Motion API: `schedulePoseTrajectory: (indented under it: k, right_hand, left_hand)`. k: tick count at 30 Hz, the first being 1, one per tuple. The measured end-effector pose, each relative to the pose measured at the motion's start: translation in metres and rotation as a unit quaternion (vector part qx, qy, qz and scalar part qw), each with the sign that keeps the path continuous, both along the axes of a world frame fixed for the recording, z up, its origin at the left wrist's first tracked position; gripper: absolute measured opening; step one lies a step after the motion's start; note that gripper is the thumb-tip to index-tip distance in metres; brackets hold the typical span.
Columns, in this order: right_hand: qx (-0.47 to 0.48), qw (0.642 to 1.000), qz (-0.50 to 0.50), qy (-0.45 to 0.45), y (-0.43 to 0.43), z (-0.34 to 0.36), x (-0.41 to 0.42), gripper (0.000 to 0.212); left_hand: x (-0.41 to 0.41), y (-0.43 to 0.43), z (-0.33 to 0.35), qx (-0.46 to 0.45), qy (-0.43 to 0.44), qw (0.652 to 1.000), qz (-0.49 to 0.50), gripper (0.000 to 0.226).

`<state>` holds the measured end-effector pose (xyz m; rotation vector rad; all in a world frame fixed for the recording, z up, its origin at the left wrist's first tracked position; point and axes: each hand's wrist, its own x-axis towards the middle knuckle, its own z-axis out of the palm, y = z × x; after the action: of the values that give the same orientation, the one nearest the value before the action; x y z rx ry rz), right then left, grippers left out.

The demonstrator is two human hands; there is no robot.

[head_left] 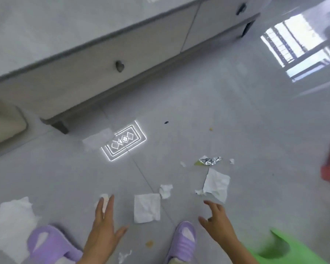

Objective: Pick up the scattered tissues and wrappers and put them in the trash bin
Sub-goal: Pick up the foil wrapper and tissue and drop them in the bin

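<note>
Left hand (105, 223) flat, fingers straight, empty. Right hand (218, 223) loosely spread, empty too. Square tissue (147, 208) on floor (179, 111) between them.

A flat tissue (147, 208) lies on the floor (179, 115) between two slippers (183, 241), foil wrapper (210, 161) beyond.

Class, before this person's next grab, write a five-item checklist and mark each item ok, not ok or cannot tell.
1. Is the left hand free? ok: open, gripping nothing.
2. Is the right hand free? ok: open, gripping nothing.
3. Is the square tissue unobstructed? ok: flat on the floor between the hands.
4. Is the foil wrapper in sight? ok: farther ahead.
5. Is the trash bin located? cannot tell: the green object is blurred.
</note>
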<state>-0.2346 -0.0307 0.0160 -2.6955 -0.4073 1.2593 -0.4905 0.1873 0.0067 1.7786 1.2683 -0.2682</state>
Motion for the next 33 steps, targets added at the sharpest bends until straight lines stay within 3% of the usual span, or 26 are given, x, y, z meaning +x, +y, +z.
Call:
schedulePoseTrajectory:
  k: [9, 16, 18, 22, 27, 33]
  right_hand:
    - [0.01, 0.992, 0.056, -0.112, -0.002, -0.147, 0.166, 0.057]
    - [0.166, 0.968, -0.076, -0.171, 0.074, -0.25, 0.271, 0.047]
    - [0.176, 0.96, -0.095, -0.194, 0.093, -0.266, 0.292, 0.046]
    - [0.193, 0.944, -0.149, -0.22, 0.127, -0.282, 0.321, 0.045]
    - [0.122, 0.956, -0.04, -0.263, 0.137, -0.296, 0.322, 0.016]
    - [0.064, 0.974, 0.036, -0.213, 0.114, -0.288, 0.299, 0.014]
  left_hand:
    - [0.155, -0.01, -0.163, 0.028, -0.114, 0.99, -0.083, 0.106]
    - [0.19, 0.035, -0.265, 0.133, -0.115, 0.974, -0.144, 0.11]
    - [0.199, 0.038, -0.275, 0.174, -0.093, 0.964, -0.177, 0.108]
    - [0.208, 0.036, -0.277, 0.189, -0.116, 0.964, -0.15, 0.103]
    - [0.194, 0.038, -0.262, 0.174, -0.087, 0.972, -0.132, 0.1]
    - [0.212, 0.051, -0.248, 0.143, -0.029, 0.982, -0.12, 0.097]
